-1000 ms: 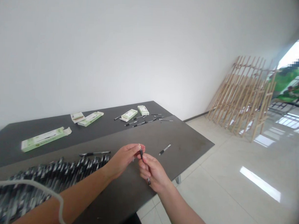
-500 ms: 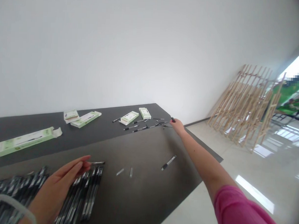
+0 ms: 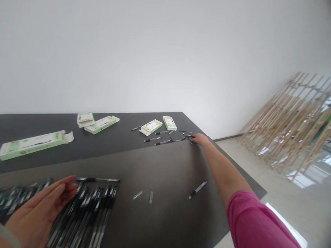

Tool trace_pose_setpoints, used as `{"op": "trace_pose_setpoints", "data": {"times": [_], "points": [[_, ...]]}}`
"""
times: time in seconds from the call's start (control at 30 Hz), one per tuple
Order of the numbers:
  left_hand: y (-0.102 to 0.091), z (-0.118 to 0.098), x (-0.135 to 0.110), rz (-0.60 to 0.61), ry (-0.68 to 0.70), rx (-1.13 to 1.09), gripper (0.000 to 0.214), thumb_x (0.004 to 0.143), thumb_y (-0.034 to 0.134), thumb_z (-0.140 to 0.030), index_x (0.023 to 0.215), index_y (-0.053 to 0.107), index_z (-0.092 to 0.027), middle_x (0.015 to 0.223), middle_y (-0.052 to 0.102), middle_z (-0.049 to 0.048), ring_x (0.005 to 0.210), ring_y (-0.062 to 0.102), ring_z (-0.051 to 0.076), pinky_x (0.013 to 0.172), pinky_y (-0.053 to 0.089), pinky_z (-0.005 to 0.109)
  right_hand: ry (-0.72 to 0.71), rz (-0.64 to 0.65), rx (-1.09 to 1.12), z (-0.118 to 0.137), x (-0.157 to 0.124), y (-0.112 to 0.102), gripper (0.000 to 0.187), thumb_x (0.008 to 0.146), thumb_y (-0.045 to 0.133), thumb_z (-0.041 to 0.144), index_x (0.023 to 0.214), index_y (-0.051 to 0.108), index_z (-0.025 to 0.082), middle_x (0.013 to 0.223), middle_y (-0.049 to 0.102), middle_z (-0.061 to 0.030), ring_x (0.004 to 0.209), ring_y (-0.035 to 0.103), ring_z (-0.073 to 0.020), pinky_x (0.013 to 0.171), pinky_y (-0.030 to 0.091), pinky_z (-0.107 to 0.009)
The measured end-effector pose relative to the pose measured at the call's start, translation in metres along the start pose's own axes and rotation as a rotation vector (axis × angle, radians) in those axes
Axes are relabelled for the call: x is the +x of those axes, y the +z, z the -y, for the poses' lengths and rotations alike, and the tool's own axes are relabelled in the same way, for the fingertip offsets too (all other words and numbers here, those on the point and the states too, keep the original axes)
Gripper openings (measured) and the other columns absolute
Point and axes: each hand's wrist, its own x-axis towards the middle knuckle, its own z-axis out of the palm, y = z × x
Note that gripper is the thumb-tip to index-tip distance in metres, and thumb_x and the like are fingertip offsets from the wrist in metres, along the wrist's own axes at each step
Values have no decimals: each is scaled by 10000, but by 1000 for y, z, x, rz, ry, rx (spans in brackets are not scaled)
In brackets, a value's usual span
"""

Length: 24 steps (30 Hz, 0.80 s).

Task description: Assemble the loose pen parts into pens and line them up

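At the lower left, my left hand [image 3: 44, 208] hovers over a dense row of black gel pens [image 3: 82, 218]. Its fingers are stretched out and close together, with the tips at the end of one pen [image 3: 101, 180] lying crosswise above the row. My right arm reaches far across the table, where my right hand [image 3: 199, 139] has its fingers closed around a dark pen, mostly hidden by the hand. Several scattered pens [image 3: 162, 142] lie just left of it. Two clear caps [image 3: 137, 195] and a single pen [image 3: 198, 190] are on the nearer tabletop.
Green-and-white pen boxes [image 3: 36, 144] lie along the back of the dark table [image 3: 164, 167], two of them near the scattered pens [image 3: 153, 139]. A white wall rises behind. Wooden easels [image 3: 293, 121] lean against it on the right, beyond the table edge.
My left hand has drawn back leftward, leaving more of the crosswise pen showing. My right hand, with a dark pen, has come down to the scattered pens. The view has turned slightly.
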Motion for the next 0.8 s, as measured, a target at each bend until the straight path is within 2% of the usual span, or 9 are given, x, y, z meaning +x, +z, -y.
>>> {"op": "trace_pose_setpoints", "data": {"times": [0.1,0.27,0.37,0.43,0.5,0.6,0.67,0.7,0.8], "points": [[10,-19,-15,62,-138,-156,347,468,801,-352,788,715,-247,816,728,-35,756,652,132,652,560,146,-17,-50,87,1,-7,-2,276,896,547,328,1110,575,157,1129,587,-70,961,593,-197,819,502,-398],[17,-35,-25,122,-157,-146,335,512,791,-366,799,715,-211,766,716,-7,738,636,139,627,548,186,-107,-205,411,21,-35,-13,243,801,625,351,890,658,127,877,654,-60,834,586,-188,748,440,-327],[18,-36,-24,191,-120,-120,422,527,798,-367,903,701,-202,800,716,-9,753,630,125,683,528,198,-208,-273,679,51,-70,-14,343,749,616,447,894,660,140,770,636,-30,709,550,-156,667,396,-287],[22,-38,-25,255,-85,-106,481,546,794,-386,972,686,-189,823,715,-1,769,632,120,730,516,207,-279,-260,852,75,-104,-10,410,752,573,520,929,638,157,704,589,-4,580,476,-116,581,370,-266],[28,-43,-31,336,-31,-98,498,588,772,-409,1017,674,-175,863,716,21,799,640,132,785,509,237,-351,-211,1000,101,-147,-2,431,760,540,571,925,619,181,686,548,10,509,391,-90,520,342,-248],[39,-56,-53,481,56,-67,495,661,723,-434,1071,656,-165,919,716,60,849,651,175,853,502,320,-446,-108,1191,138,-217,15,406,780,521,586,910,604,211,773,543,3,487,319,-71,474,321,-227],[46,-66,-73,565,126,-36,482,713,679,-442,1110,639,-171,957,713,74,884,652,196,889,488,361,-496,138,1597,160,-261,27,299,748,636,490,874,609,220,807,528,10,483,266,-58,447,278,-205],[48,-70,-84,602,173,-19,464,740,655,-439,1124,634,-179,987,709,77,912,648,202,910,475,369,-502,234,1727,170,-281,33,259,742,665,444,862,614,220,804,521,14,482,249,-56,439,264,-199],[49,-79,-114,721,328,33,370,799,601,-397,1111,647,-203,1114,672,75,1038,602,210,971,428,363,-480,414,1920,193,-325,47,203,731,703,360,841,631,204,751,496,23,481,227,-56,430,240,-193]]}}
